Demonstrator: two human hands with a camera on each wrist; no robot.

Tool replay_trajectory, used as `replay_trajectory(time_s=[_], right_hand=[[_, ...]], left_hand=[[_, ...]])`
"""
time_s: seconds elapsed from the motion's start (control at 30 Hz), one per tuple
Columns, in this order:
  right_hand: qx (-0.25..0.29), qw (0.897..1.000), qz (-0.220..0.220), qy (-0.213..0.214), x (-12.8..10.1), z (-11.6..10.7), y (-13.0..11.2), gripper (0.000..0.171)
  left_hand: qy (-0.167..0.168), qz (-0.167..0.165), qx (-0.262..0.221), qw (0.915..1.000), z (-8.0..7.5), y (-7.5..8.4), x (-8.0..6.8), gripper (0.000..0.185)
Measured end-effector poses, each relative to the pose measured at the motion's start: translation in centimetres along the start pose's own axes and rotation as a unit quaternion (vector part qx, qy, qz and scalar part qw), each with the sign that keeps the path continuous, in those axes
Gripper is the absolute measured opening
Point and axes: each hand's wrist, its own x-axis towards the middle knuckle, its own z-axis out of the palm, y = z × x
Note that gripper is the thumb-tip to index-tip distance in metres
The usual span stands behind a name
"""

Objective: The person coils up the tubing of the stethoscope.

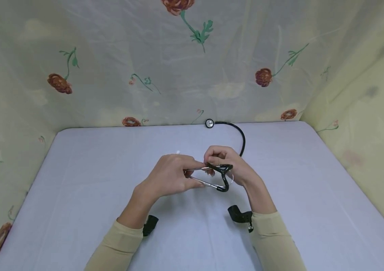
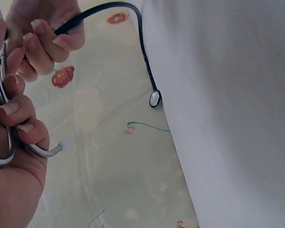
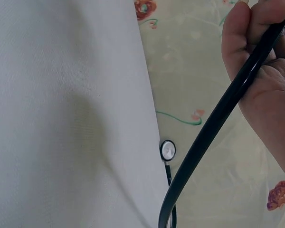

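Observation:
A black stethoscope (image 1: 224,170) is held up between both hands over the table. My left hand (image 1: 171,173) grips its metal ear tubes (image 1: 205,183); in the left wrist view the fingers curl round the bent steel, and one ear tube's end (image 2: 53,151) pokes out past them. My right hand (image 1: 227,160) holds the black tubing near the Y-shaped fork, fingers curled, and in the right wrist view the tubing (image 3: 218,114) runs across the palm. From there the tubing arcs to the chest piece (image 1: 209,123) at the table's far edge.
A white-covered table (image 1: 86,180) spreads under the hands. A pale curtain with printed flowers (image 1: 212,67) hangs behind its far edge and along both sides. Black straps (image 1: 239,214) show at the sleeved wrists.

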Motion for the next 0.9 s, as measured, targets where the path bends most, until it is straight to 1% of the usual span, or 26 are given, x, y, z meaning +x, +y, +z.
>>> replay_trajectory(time_s=[0.17, 0.27, 0.47, 0.67, 0.8, 0.9], right_hand=[[0.008, 1.000, 0.017, 0.001, 0.00, 0.09, -0.28, 0.019], [0.008, 1.000, 0.025, 0.008, 0.03, 0.15, -0.37, 0.021], [0.008, 1.000, 0.025, 0.015, 0.07, 0.12, -0.24, 0.023], [-0.010, 0.999, 0.024, 0.032, 0.08, 0.14, -0.28, 0.025], [-0.017, 0.998, 0.027, 0.045, 0.21, 0.26, -0.28, 0.026], [-0.014, 0.999, 0.016, 0.049, 0.38, 0.32, -0.13, 0.023]], left_hand=[[0.022, -0.003, -0.009, 0.9997, 0.18, 0.06, 0.11, 0.028], [0.038, -0.008, -0.004, 0.9992, 0.23, 0.08, 0.15, 0.023], [0.055, -0.012, 0.023, 0.9981, 0.08, 0.03, 0.10, 0.026], [0.063, -0.011, 0.031, 0.9975, 0.06, -0.10, 0.12, 0.032], [0.080, -0.004, 0.038, 0.9960, 0.01, -0.20, 0.13, 0.030], [0.098, 0.004, 0.044, 0.9942, -0.01, -0.34, 0.12, 0.026]])
